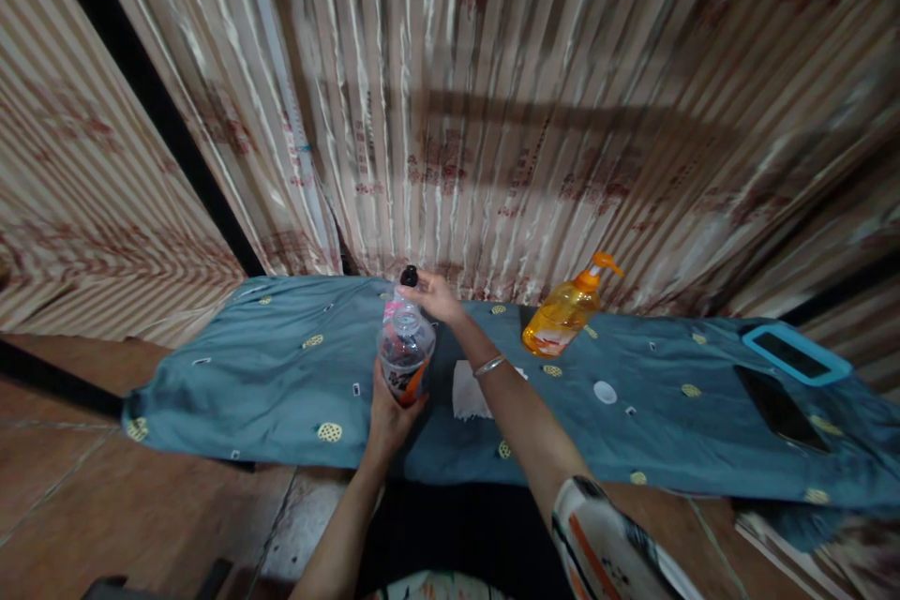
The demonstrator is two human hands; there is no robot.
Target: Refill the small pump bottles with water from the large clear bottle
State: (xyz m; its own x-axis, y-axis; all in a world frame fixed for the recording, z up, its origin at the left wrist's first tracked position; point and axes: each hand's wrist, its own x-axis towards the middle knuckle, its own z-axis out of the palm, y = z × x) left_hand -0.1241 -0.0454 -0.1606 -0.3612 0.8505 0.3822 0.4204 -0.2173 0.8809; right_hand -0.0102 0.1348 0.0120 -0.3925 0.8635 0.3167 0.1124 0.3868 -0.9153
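My left hand [395, 417] is wrapped round the lower part of a large clear plastic bottle [408, 347] with an orange and black label. It stands at the near middle of the cloth-covered table. At the top of this bottle, my right hand [437, 296] has its fingers closed on a small clear container with a black top [409, 277] and pink print. The container's lower end overlaps the large bottle's neck, so I cannot tell whether they touch. A white tissue [471, 391] lies under my right forearm.
A pump bottle of orange liquid [559, 323] stands to the right. Beyond a white round disc [605, 392] lie a dark phone [780, 408] and a blue-framed device [798, 354]. Pleated curtain [492, 112] hangs behind the table [267, 375]; dark poles flank it.
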